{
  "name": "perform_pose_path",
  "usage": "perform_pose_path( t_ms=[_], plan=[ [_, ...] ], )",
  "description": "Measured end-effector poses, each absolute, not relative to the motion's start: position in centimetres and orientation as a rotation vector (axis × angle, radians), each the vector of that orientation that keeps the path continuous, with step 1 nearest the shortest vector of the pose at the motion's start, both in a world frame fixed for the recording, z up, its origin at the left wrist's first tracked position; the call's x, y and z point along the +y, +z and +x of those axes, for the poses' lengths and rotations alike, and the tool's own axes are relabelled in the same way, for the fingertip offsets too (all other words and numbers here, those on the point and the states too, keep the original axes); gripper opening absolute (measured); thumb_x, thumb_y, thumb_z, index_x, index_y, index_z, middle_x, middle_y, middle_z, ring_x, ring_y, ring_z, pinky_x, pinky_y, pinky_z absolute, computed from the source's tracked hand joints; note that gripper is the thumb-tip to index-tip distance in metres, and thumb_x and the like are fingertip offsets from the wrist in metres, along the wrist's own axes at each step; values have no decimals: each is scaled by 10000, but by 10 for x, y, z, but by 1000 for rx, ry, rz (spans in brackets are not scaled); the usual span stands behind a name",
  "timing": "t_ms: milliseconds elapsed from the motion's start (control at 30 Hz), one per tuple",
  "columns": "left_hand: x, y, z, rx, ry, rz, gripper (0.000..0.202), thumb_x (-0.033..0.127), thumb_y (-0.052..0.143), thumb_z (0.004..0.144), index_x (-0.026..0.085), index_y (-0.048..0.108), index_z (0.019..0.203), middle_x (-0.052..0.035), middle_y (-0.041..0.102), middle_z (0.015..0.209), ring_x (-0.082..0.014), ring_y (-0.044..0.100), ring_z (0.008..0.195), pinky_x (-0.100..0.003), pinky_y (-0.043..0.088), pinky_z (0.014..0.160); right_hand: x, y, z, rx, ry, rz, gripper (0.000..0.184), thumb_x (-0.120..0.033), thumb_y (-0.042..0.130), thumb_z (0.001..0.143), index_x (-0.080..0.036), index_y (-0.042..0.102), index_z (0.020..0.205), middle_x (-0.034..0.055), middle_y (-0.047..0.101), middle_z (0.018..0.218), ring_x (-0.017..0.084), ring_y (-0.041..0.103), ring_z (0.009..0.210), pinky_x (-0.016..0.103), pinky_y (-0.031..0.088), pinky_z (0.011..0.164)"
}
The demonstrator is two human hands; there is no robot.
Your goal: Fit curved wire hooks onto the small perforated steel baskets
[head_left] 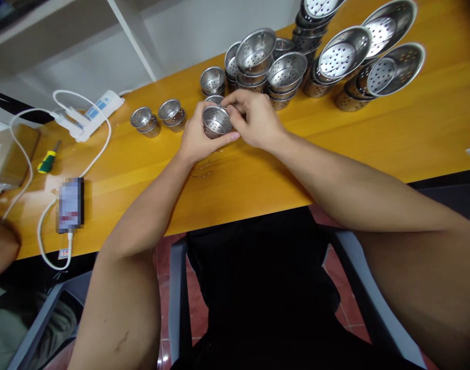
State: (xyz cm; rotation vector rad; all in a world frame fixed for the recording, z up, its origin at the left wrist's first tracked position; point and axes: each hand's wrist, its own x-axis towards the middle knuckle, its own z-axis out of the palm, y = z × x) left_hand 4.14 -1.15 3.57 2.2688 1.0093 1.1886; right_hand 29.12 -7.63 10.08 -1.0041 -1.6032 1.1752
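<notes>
My left hand (196, 134) is wrapped round a small perforated metal cup (217, 122), tilted so that its open mouth faces me. At the cup's right rim, the fingers of my right hand (256, 117) are pinched together; what lies between them is too small to make out. Thin bent wires (204, 168) lie on the table just below the cup. Close behind my hands stands a stack of similar small cups (212, 81), partly hidden by them.
Two pairs of small cups (143, 119) stand left of my hands, with taller stacks of larger cups (288, 74) behind and right. On the left of the wooden table (393, 139) are a power strip (102, 114), a cabled phone (70, 205) and a screwdriver (48, 160). Another person's arm (1, 246) shows far left.
</notes>
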Motion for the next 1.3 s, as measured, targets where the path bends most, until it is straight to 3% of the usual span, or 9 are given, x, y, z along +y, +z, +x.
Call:
perform_pose_path(
  t_ms=[200, 367, 467, 533, 667, 767, 900, 1067, 1300],
  plan=[
    [-18, 42, 43, 990, 1150, 2307, 1235, 1182, 1033, 647, 356, 726, 1513, -70, 881, 1352, -445, 943, 1295, -749, 725, 1341, -79, 103, 284, -1594, 972, -1092, 224, -457, 980, 1109, -388, 772, 1154, 29, 736, 907, 372, 802, 1021, 479, 756, 879],
    [-16, 40, 41, 951, 1140, 2325, 1118, 1198, 931, 803, 339, 745, 1495, -63, 873, 1312, -400, 932, 1280, -697, 727, 1343, -75, 105, 284, -1589, 984, -1016, 197, -402, 940, 1166, -348, 793, 1047, 29, 788, 881, 307, 791, 924, 425, 715, 816],
    [-8, 33, 37, 889, 1170, 2326, 1055, 1197, 851, 896, 323, 756, 1479, -73, 857, 1325, -397, 911, 1328, -706, 699, 1367, -70, 108, 294, -1670, 1085, -861, 334, -534, 957, 1211, -309, 823, 1005, 5, 771, 785, 217, 704, 715, 370, 670, 702],
    [-4, 29, 34, 850, 1184, 2317, 1018, 1180, 820, 948, 307, 764, 1469, -79, 855, 1336, -387, 901, 1337, -699, 694, 1362, -66, 110, 303, -1744, 1190, -695, 497, -732, 1055, 1119, -296, 845, 1008, -14, 774, 769, 183, 660, 626, 342, 627, 605],
    [-2, 27, 31, 774, 1167, 2303, 1007, 1150, 827, 978, 294, 759, 1504, -84, 865, 1341, -341, 900, 1242, -621, 745, 1254, -60, 110, 312, -1809, 1315, -509, 712, -931, 1158, 894, -309, 836, 1020, -38, 807, 775, 176, 705, 607, 313, 614, 560],
    [-2, 26, 31, 707, 1148, 2297, 1018, 1133, 870, 959, 316, 725, 1548, -84, 857, 1367, -335, 898, 1233, -583, 763, 1194, -59, 107, 308, -1798, 1315, -480, 722, -925, 1149, 914, -293, 807, 985, -41, 774, 717, 164, 685, 558, 295, 554, 527],
    [2, 21, 32, 697, 1165, 2326, 1037, 1110, 926, 930, 322, 696, 1564, -87, 829, 1399, -363, 882, 1312, -608, 730, 1261, -59, 101, 300, -1743, 1249, -513, 743, -931, 1132, 935, -278, 777, 948, -40, 727, 679, 147, 617, 498, 295, 461, 468],
    [7, 19, 30, 730, 1176, 2360, 1039, 1122, 897, 944, 311, 703, 1564, -92, 807, 1404, -385, 867, 1366, -662, 679, 1358, -59, 96, 298, -1763, 1192, -628, 737, -928, 1119, 957, -283, 764, 977, -22, 737, 724, 167, 650, 567, 302, 536, 506],
    [3, 25, 29, 760, 1146, 2383, 1045, 1131, 873, 957, 287, 717, 1554, -104, 841, 1404, -377, 889, 1329, -647, 717, 1330, -60, 94, 296, -1763, 1177, -707, 664, -841, 1157, 961, -293, 781, 975, -2, 756, 752, 210, 697, 597, 333, 588, 504]
  ],
)
